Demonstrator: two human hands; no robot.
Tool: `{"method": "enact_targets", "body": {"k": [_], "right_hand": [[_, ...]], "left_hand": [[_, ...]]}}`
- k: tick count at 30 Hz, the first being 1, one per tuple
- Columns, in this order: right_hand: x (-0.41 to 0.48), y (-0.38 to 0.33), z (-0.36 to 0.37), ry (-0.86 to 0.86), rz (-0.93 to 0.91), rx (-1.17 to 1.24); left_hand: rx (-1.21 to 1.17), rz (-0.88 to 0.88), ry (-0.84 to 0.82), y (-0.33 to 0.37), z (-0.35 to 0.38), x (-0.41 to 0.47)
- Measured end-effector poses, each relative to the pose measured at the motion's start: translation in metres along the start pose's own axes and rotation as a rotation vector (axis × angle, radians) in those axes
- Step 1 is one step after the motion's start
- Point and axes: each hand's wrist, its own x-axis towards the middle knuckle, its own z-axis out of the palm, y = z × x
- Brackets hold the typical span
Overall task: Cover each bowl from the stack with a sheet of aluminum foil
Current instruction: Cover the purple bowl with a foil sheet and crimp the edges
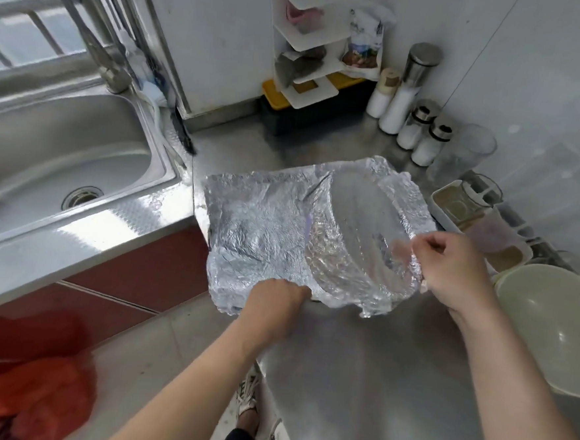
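Forearms reach in from the bottom edge, bare, w/ the person's shoes showing on the floor btwn them. Left hand is at the near edge of the foil sheet, fingers curled & gripping that edge; fingertips are hidden from this angle. Right hand is further right, thumb & forefinger pinching crumpled foil at the rim of the clear bowl, other fingers tucked in loosely.

Bowl is tipped on its side, mouth facing right & a bit up, w/ foil bunched round its base & far side. Rest of the sheet spreads left, wrinkled, its left part hanging past the corner of the steel counter. Can't tell if the bowl touches the counter or is held just off it.

Cream bowl sits upright on the counter at the right edge, just beside the right wrist. Further back along the wall: a row of shakers w/ white contents, and a white rack in the corner. Steel sink is off to the left, well apart from the foil. Red cloth sits low at bottom left.
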Motion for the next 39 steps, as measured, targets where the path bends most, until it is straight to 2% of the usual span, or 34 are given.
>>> {"method": "enact_targets", "body": {"k": [2, 4, 5, 6, 7, 9, 10, 11, 12, 14, 16, 19, 23, 28, 32, 36, 39], "right_hand": [[-0.001, -0.002, 0.0, -0.017, -0.002, 0.007], [-0.003, -0.002, 0.001, -0.019, -0.012, -0.031], [-0.004, -0.001, 0.002, -0.012, -0.018, -0.068], [-0.004, -0.001, 0.004, -0.006, -0.027, -0.115], [-0.005, -0.002, 0.006, -0.001, -0.041, -0.166], [-0.005, -0.007, 0.011, -0.007, -0.087, -0.28], [-0.004, -0.012, 0.014, -0.012, -0.124, -0.34], [-0.002, -0.017, 0.017, -0.013, -0.167, -0.393], [0.001, -0.021, 0.019, -0.01, -0.213, -0.434], [0.011, -0.035, 0.026, 0.007, -0.302, -0.478], [0.028, -0.055, 0.038, 0.032, -0.382, -0.488], [0.062, -0.086, 0.056, 0.055, -0.435, -0.482], [0.113, -0.129, 0.093, 0.033, -0.425, -0.463], [0.152, -0.176, 0.137, -0.093, -0.375, -0.253], [0.177, -0.185, 0.176, -0.268, -0.202, 0.075], [0.19, -0.171, 0.219, -0.422, 0.139, 0.408], [0.19, -0.163, 0.243, -0.507, 0.244, 0.534]], "left_hand": [[-0.107, 0.074, -0.16, 0.009, 0.003, -0.009], [-0.382, 0.067, -0.39, 0.004, -0.003, -0.02], [-0.541, 0.044, -0.435, -0.001, -0.01, -0.026], [-0.74, 0.009, -0.392, -0.007, -0.018, -0.031], [-0.98, -0.058, -0.242, -0.013, -0.029, -0.035], [-1.389, -0.321, 0.247, -0.023, -0.05, -0.041], [-1.506, -0.425, 0.425, -0.029, -0.058, -0.039], [-1.58, -0.465, 0.498, -0.036, -0.066, -0.035], [-1.623, -0.452, 0.488, -0.04, -0.074, -0.031], [-1.583, -0.384, 0.394, -0.047, -0.083, -0.021], [-1.454, -0.361, 0.394, -0.057, -0.093, -0.01], [-1.371, -0.383, 0.535, -0.076, -0.106, 0.004], [-1.278, -0.47, 0.624, -0.12, -0.12, 0.032], [-1.313, -0.647, 0.759, -0.171, -0.126, 0.074], [-1.328, -0.808, 0.843, -0.206, -0.113, 0.105], [-1.299, -0.95, 0.844, -0.221, -0.099, 0.127], [-1.275, -1.008, 0.855, -0.219, -0.093, 0.141]]}}
